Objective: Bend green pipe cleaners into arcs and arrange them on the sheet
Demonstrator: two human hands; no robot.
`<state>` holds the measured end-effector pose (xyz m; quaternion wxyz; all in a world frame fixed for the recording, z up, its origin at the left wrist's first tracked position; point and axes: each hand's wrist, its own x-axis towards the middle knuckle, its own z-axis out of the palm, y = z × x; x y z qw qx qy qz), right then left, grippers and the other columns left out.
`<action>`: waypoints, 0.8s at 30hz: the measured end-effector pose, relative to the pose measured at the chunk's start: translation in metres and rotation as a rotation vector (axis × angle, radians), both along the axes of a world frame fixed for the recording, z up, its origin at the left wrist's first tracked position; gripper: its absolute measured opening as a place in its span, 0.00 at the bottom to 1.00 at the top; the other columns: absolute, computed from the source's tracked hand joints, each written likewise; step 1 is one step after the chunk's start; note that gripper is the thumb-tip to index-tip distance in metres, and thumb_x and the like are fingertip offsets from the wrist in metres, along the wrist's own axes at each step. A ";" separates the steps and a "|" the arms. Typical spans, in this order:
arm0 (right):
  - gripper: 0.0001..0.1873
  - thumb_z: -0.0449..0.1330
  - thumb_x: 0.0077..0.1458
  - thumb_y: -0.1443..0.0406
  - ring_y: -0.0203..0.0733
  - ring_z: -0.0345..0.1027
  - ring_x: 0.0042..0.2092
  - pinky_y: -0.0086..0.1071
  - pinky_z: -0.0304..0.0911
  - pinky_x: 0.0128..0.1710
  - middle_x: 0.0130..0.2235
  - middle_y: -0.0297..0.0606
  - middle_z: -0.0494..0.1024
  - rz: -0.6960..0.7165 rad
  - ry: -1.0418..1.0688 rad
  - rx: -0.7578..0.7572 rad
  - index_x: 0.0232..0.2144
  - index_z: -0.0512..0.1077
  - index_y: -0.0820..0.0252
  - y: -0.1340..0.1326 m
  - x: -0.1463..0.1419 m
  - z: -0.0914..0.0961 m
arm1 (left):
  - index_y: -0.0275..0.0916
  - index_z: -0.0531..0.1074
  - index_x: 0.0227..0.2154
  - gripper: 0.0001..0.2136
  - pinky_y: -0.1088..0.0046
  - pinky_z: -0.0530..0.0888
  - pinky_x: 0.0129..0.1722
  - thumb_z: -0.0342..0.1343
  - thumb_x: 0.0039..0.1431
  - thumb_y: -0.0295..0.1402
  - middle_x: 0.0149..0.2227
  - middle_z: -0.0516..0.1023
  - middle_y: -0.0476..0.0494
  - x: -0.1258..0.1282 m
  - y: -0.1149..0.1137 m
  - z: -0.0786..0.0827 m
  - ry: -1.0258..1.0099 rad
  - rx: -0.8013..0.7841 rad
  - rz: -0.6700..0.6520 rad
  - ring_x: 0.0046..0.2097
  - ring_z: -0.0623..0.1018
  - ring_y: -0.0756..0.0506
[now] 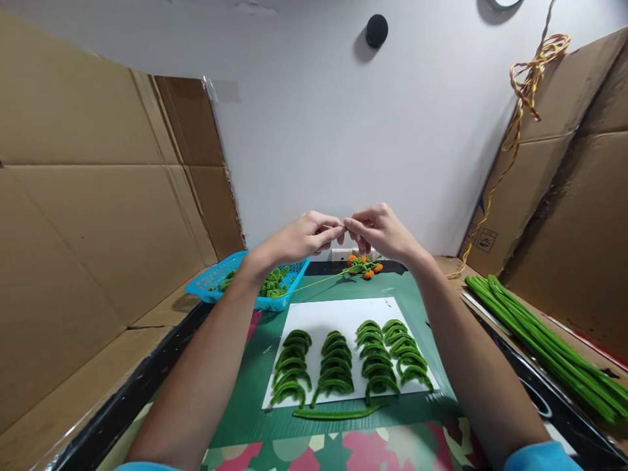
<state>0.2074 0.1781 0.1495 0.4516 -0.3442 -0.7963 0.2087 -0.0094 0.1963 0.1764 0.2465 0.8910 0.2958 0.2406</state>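
Both hands are raised above the table and meet fingertip to fingertip. My left hand (305,237) pinches a small green piece, too small to name, and a thin yellow-green wire (314,282) runs down and left from the pinch. My right hand (379,230) is closed on the same small piece from the other side. Below them a white sheet (333,315) carries several rows of bent green pipe-cleaner arches (336,366). A single green pipe cleaner (337,413) lies along the sheet's near edge.
A blue basket (230,269) of green pieces stands at the back left. A cluster of green and orange pieces (364,265) lies behind the sheet. A bundle of long green pipe cleaners (544,343) lies at the right. Cardboard walls enclose both sides; a yellow cord (526,91) hangs at the right.
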 end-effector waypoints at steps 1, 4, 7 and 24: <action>0.28 0.60 0.66 0.46 0.34 0.69 0.21 0.31 0.64 0.21 0.19 0.34 0.72 0.000 0.004 -0.015 0.22 0.70 0.59 0.005 0.002 -0.003 | 0.38 0.74 0.35 0.16 0.75 0.60 0.24 0.51 0.72 0.44 0.24 0.63 0.51 0.001 0.003 -0.003 0.018 0.010 0.021 0.24 0.61 0.51; 0.27 0.61 0.65 0.46 0.34 0.68 0.20 0.30 0.64 0.20 0.19 0.34 0.72 0.001 0.007 -0.074 0.22 0.70 0.59 0.021 0.010 -0.015 | 0.38 0.76 0.36 0.15 0.74 0.61 0.27 0.50 0.71 0.42 0.26 0.67 0.49 0.005 0.017 -0.014 0.112 0.112 0.097 0.26 0.64 0.50; 0.28 0.62 0.63 0.45 0.34 0.68 0.20 0.30 0.65 0.20 0.18 0.34 0.72 0.013 0.000 -0.154 0.20 0.70 0.59 0.041 0.019 -0.031 | 0.38 0.78 0.34 0.17 0.73 0.61 0.29 0.49 0.71 0.43 0.29 0.72 0.46 0.007 0.033 -0.027 0.214 0.153 0.149 0.29 0.67 0.49; 0.30 0.65 0.58 0.41 0.35 0.73 0.23 0.28 0.69 0.23 0.21 0.35 0.75 0.155 0.029 -0.382 0.24 0.73 0.61 0.060 0.052 -0.047 | 0.42 0.57 0.19 0.23 0.72 0.54 0.22 0.49 0.67 0.49 0.18 0.57 0.52 0.005 0.057 -0.051 0.105 -0.084 0.270 0.20 0.57 0.51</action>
